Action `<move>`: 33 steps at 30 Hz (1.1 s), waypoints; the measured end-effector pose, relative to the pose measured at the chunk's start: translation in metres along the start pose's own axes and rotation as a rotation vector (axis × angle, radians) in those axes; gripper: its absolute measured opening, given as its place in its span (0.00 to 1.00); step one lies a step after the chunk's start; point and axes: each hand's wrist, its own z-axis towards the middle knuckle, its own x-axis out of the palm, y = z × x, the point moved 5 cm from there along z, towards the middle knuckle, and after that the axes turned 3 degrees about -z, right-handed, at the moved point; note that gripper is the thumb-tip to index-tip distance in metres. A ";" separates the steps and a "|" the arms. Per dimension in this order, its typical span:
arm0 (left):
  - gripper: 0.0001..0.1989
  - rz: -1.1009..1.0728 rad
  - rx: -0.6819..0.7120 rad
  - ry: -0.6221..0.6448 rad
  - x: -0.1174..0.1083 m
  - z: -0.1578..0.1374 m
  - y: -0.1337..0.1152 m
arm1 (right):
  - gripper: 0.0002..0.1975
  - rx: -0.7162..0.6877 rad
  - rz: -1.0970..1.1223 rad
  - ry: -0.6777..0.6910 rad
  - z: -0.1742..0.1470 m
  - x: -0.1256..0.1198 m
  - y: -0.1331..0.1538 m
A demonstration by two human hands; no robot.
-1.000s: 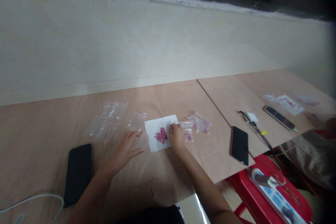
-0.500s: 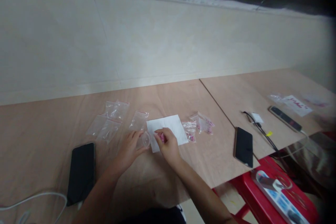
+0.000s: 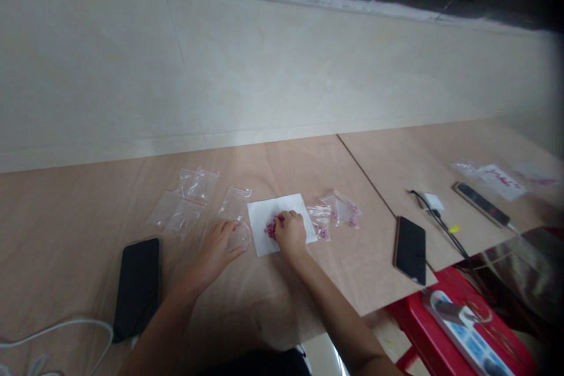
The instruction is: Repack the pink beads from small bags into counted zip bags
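Pink beads [image 3: 270, 230] lie at my right hand [image 3: 292, 235], fingertips pinched — can't tell if any's caught — on the paper [image 3: 264, 211]. Likely light, hard, rolling; pinch their sides. Left of the paper, my left hand [image 3: 217, 248] grips a clear cup [image 3: 239, 237].

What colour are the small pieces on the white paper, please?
Pink; the small pieces show best in the head view.

Your cup [image 3: 240, 237] looks clear, smooth plastic; your bags [image 3: 187, 215], thin glossy plastic; your sheet [image 3: 263, 209], matt paper; the table [image 3: 88, 202] under you, matt grained wood; the stool [image 3: 414, 309], shiny plastic.
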 end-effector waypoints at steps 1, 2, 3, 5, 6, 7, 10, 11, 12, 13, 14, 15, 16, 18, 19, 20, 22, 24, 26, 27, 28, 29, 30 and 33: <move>0.20 -0.001 0.004 -0.002 -0.001 0.000 -0.001 | 0.09 -0.010 0.000 -0.009 0.000 -0.001 0.000; 0.20 -0.001 0.006 -0.004 -0.001 0.000 -0.001 | 0.09 -0.017 0.008 -0.023 0.001 -0.003 0.000; 0.19 0.002 0.006 -0.005 -0.001 0.001 -0.002 | 0.09 -0.024 0.027 -0.040 0.000 -0.005 0.000; 0.19 0.014 -0.004 -0.004 -0.001 0.002 -0.005 | 0.09 -0.053 0.119 -0.084 -0.004 -0.013 0.004; 0.19 0.017 -0.006 -0.002 0.000 0.003 -0.006 | 0.08 -0.080 0.190 -0.103 -0.007 -0.017 0.009; 0.19 0.016 -0.005 0.000 0.001 0.004 -0.008 | 0.08 -0.119 0.269 -0.110 -0.012 -0.021 0.015; 0.19 -0.008 0.018 -0.002 0.005 0.007 -0.011 | 0.07 -0.267 0.462 -0.053 -0.026 -0.025 0.036; 0.18 -0.016 0.024 -0.003 0.006 0.008 -0.012 | 0.07 -0.304 0.500 -0.020 -0.030 -0.024 0.041; 0.18 -0.022 0.024 -0.004 0.006 0.008 -0.012 | 0.08 -0.320 0.523 0.007 -0.031 -0.022 0.043; 0.19 -0.025 0.020 -0.003 0.006 0.008 -0.011 | 0.08 -0.309 0.527 0.016 -0.030 -0.020 0.042; 0.19 -0.023 0.012 -0.001 0.005 0.007 -0.010 | 0.09 -0.271 0.508 0.004 -0.026 -0.018 0.038; 0.19 -0.019 0.003 -0.001 0.004 0.006 -0.008 | 0.10 -0.217 0.463 -0.023 -0.021 -0.015 0.031; 0.20 -0.015 -0.006 -0.002 0.003 0.005 -0.007 | 0.10 -0.156 0.395 -0.059 -0.014 -0.013 0.023; 0.20 -0.011 -0.018 -0.008 0.000 0.003 -0.004 | 0.09 -0.072 0.230 -0.107 0.000 -0.009 0.009; 0.20 -0.014 -0.022 -0.009 -0.001 0.003 -0.003 | 0.09 -0.055 0.161 -0.109 0.006 -0.006 0.005; 0.19 -0.018 -0.026 -0.009 -0.001 0.002 -0.002 | 0.08 -0.052 0.112 -0.100 0.011 -0.003 0.002; 0.19 -0.023 -0.034 -0.004 -0.001 0.002 0.000 | 0.09 -0.061 0.083 -0.075 0.020 0.000 -0.001; 0.19 -0.018 -0.036 -0.004 0.000 0.002 0.002 | 0.10 -0.067 0.101 -0.060 0.024 0.000 -0.001; 0.20 -0.008 -0.032 -0.010 0.001 0.002 0.003 | 0.10 -0.066 0.130 -0.071 0.022 -0.003 0.002; 0.20 -0.003 -0.029 -0.014 0.001 0.003 0.003 | 0.10 -0.069 0.160 -0.088 0.019 -0.007 0.004; 0.20 0.000 -0.025 -0.018 0.002 0.003 0.003 | 0.09 -0.081 0.205 -0.104 0.015 -0.011 0.009; 0.20 0.002 -0.021 -0.019 0.003 0.004 0.003 | 0.08 -0.105 0.267 -0.110 0.008 -0.014 0.015; 0.20 -0.001 -0.014 -0.019 0.003 0.006 0.001 | 0.07 -0.143 0.336 -0.103 0.001 -0.017 0.022; 0.18 -0.030 0.011 -0.028 0.005 0.009 -0.003 | 0.06 -0.285 0.482 -0.011 -0.022 -0.019 0.048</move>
